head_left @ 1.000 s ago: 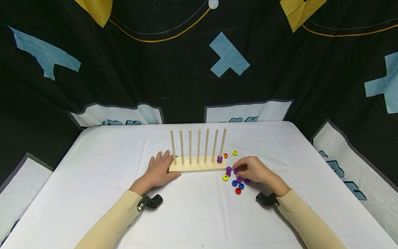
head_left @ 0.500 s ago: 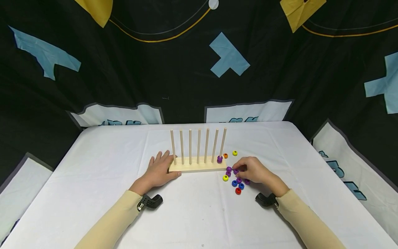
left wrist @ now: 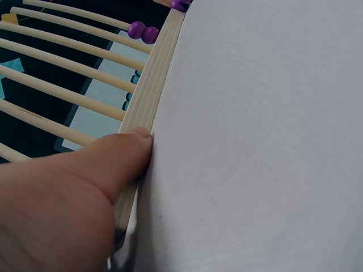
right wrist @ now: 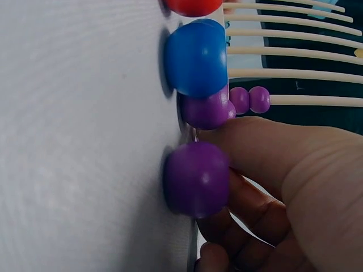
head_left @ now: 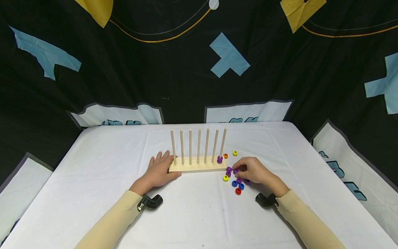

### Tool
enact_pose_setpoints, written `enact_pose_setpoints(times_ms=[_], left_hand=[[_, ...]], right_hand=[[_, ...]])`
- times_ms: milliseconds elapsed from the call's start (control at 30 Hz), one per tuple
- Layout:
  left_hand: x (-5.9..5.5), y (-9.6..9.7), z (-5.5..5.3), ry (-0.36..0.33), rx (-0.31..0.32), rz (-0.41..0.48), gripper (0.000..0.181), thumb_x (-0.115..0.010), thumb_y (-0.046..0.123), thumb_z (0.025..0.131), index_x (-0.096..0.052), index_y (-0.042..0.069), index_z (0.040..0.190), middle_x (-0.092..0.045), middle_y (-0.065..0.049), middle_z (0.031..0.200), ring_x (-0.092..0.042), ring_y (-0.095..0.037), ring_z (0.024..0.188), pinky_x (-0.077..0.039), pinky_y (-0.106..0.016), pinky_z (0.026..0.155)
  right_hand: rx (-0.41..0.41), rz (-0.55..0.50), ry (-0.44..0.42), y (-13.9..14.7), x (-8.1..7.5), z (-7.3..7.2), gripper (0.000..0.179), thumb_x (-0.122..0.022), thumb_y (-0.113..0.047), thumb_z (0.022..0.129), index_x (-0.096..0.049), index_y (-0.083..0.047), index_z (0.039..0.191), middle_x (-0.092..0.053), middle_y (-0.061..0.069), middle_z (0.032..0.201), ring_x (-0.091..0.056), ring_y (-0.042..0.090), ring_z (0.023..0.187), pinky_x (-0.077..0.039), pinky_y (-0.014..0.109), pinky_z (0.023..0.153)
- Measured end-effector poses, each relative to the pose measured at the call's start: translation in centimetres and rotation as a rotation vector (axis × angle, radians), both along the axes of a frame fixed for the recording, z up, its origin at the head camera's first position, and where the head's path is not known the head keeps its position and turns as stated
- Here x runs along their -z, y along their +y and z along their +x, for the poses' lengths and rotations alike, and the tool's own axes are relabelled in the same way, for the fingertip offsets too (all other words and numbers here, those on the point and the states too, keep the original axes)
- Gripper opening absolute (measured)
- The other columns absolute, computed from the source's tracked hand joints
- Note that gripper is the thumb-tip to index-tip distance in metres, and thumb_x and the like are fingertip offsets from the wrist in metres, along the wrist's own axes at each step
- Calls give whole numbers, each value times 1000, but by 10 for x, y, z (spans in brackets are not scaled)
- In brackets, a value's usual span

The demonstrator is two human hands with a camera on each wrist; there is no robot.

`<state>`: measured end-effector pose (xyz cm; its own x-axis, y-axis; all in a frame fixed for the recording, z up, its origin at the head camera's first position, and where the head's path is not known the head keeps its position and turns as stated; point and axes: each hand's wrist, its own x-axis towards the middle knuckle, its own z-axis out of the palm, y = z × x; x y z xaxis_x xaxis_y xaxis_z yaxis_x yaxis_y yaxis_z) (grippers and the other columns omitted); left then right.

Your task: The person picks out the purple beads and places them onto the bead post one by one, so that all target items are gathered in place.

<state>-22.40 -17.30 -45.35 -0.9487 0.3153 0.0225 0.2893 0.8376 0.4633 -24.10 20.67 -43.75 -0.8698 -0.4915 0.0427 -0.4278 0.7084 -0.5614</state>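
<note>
Rack point(head_left: 197, 168) mid-tabletop point(head_left: 192, 214), pegs point(head_left: 198, 145) in a row on it. My left grip point(head_left: 158, 170) at its left end. Two stacked beads point(head_left: 219, 160) on rightmost peg. Loose beads point(head_left: 234, 183) right of rack; my right grip point(head_left: 255, 169) beside them, on one.

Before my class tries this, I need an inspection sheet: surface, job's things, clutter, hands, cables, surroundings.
Surface: white cloth, lightly creased.
Job's things: seven-peg wooden rack; two purple beads on its rightmost peg; loose beads of five colours near its right end.
Clutter: nothing seen.
Hands: left hand rests on the rack's left end; right hand pinches a purple bead.
Cables: nothing seen.
Surroundings: black backdrop with blue, yellow and white shapes.
</note>
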Motion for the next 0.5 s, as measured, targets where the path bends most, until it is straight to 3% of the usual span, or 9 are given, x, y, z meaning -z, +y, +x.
enact_pose_setpoints(times_ms=[500], left_hand=[[1, 0, 0, -6, -8, -4, 69, -68, 41, 95, -46, 5, 150, -28, -33, 162, -15, -59, 151, -9, -77, 118]], right_hand=[[16, -11, 0, 0, 0, -1, 22, -83, -11, 84, -78, -4, 104, -77, 5, 96, -58, 8, 78, -52, 21, 70]])
